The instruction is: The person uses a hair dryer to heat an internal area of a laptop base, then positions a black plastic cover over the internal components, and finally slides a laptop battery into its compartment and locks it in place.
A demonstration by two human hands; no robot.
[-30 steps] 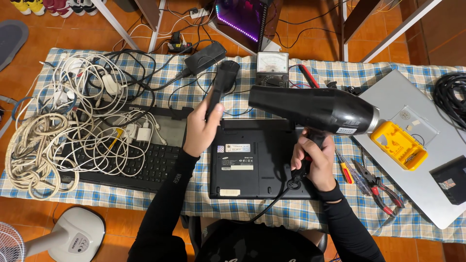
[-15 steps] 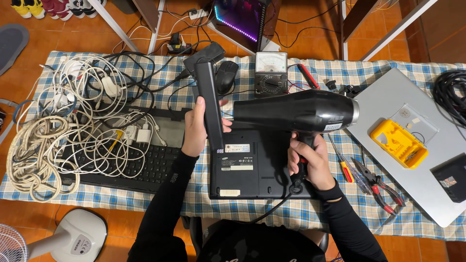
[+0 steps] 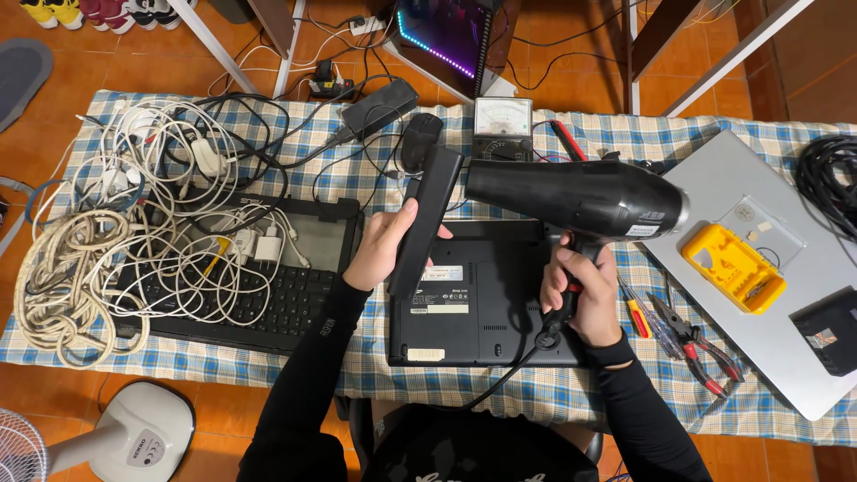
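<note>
At frame centre, the left hand (image 3: 386, 248) grasps a long black battery pack (image 3: 425, 220), tilted upright above the upturned black laptop (image 3: 482, 303). The right hand (image 3: 578, 287) is clenched on the handle of a black hair dryer (image 3: 571, 196), whose nozzle nearly touches the pack's upper end. Tangled cables (image 3: 152, 223) crowd the table's (image 3: 553, 393) left; pliers (image 3: 692, 344) lie just right of the laptop.

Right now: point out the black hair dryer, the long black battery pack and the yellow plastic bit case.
black hair dryer (image 3: 571, 196), head view, middle of the barrel.
long black battery pack (image 3: 428, 214), head view, mid-length of its flat face.
yellow plastic bit case (image 3: 732, 266), head view, centre of the lid.
</note>
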